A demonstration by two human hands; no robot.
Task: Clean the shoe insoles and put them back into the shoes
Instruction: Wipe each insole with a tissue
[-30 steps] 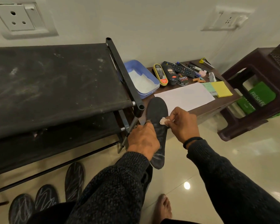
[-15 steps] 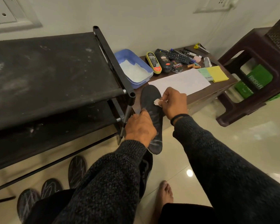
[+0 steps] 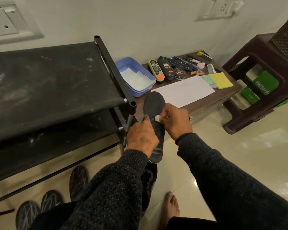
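Observation:
A black insole (image 3: 154, 105) is held upright-tilted in front of me, toe end pointing away. My left hand (image 3: 141, 136) grips it around the middle from the left. My right hand (image 3: 175, 121) pinches a small white wad (image 3: 157, 118) and presses it against the insole's surface. Below the insole, a dark shoe (image 3: 149, 180) stands on the floor, partly hidden by my left sleeve. Three more dark insoles (image 3: 78, 181) with zigzag marks lie on the floor at lower left.
A black shoe rack (image 3: 56, 80) fills the left. A low brown table (image 3: 206, 102) holds a blue tray (image 3: 135, 75) with white material, polish containers, a remote, white paper and yellow notes. A brown plastic stool (image 3: 264, 80) stands right. My bare foot (image 3: 171, 206) rests on the tiles.
The right hand's wad has shifted a little down the insole, from near its right edge toward the middle. The left hand keeps its hold. The camera view moved slightly.

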